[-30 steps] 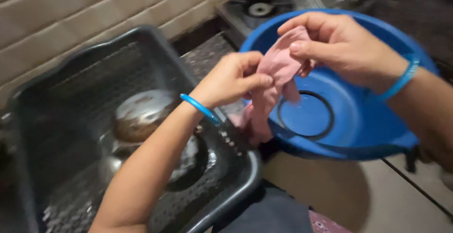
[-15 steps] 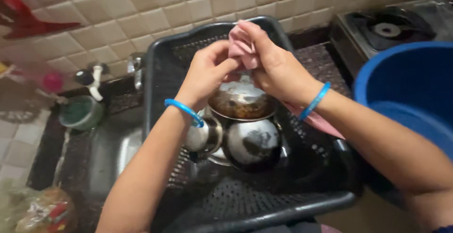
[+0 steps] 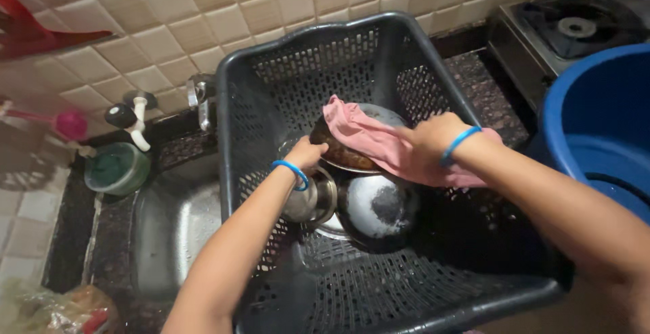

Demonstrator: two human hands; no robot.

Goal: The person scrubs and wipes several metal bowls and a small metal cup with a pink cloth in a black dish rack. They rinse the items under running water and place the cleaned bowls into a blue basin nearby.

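The left hand point(image 3: 313, 152) is closed on the near rim of a browned steel pot point(image 3: 349, 151), gripping it and holding it tilted inside the dark plastic dish basket point(image 3: 433, 56). The right hand point(image 3: 433, 141) is clenched on a pink cloth point(image 3: 369, 138), pressing it over the top of that same pot, so the cloth drapes from the pot's far rim across to the wrist and trails below the forearm. Each wrist wears a blue bangle.

Just below the pot, on the basket's floor, lies an upturned steel bowl point(image 3: 376, 205), and left of that bowl, under the left wrist, sits a smaller steel vessel point(image 3: 311, 198); whether it touches the pot cannot be told. Left of the basket is the steel sink point(image 3: 172, 222) with its tap point(image 3: 198, 97) at the tiled wall, and a round green container point(image 3: 118, 167) stands beyond the sink's left edge. Right of the basket stands a big blue tub point(image 3: 596, 124), with a gas stove burner point(image 3: 575, 26) behind it.
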